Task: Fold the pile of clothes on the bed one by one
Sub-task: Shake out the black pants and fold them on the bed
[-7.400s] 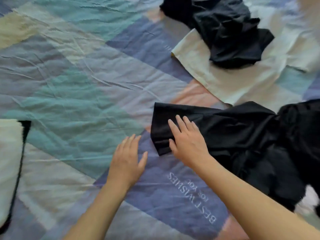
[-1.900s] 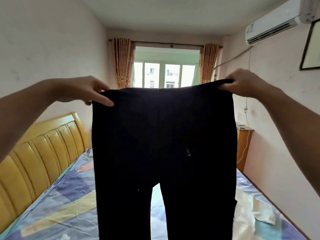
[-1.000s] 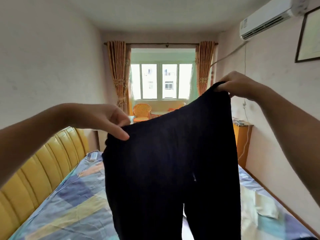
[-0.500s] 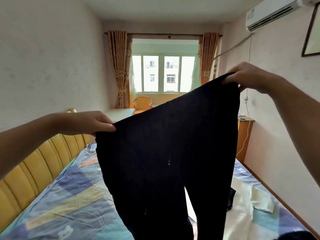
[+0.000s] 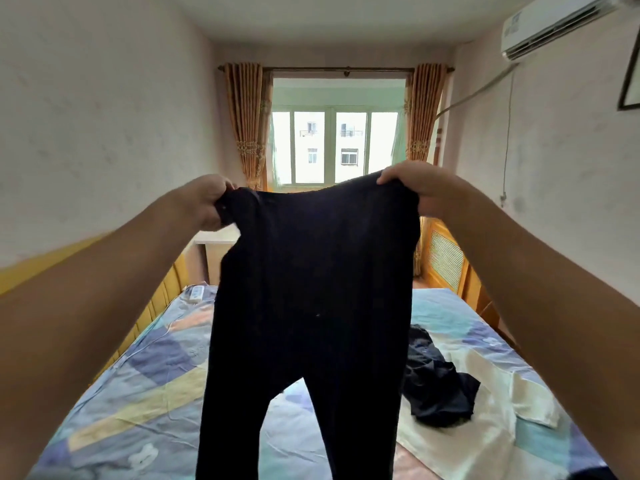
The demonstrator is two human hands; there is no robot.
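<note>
Right now both forearms reach fwd w/ a pair of black trousers (image 5: 311, 306) held up in mid-air by the waistband, legs hanging down past the bottom edge of view. Left hand (image 5: 207, 202) has fingers curled round a bunched bit of the waistband's left corner; right hand (image 5: 415, 192) pinches the right corner, thumb side over the top edge. Waistband sags slightly between them, left corner a bit lower and crumpled.

To do this step well, probably: pull the two corners apart so the band goes taut and level, give a light shake so the legs drop straight, then bring hands together to lay one leg on the other, seams matched, before lowering onto a bare stretch of bed.

Below and behind the trousers, the patchwork bedsheet (image 5: 145, 393) in blue, teal, yellow blocks. To the right on it, a cream garment (image 5: 491, 427) spread flat w/ a crumpled dark garment (image 5: 436, 386) on top, both not yet folded. Yellow headboard (image 5: 156, 306) along the left edge. Further back, curtained window (image 5: 334, 147); AC unit (image 5: 561, 22) high on the right wall.
</note>
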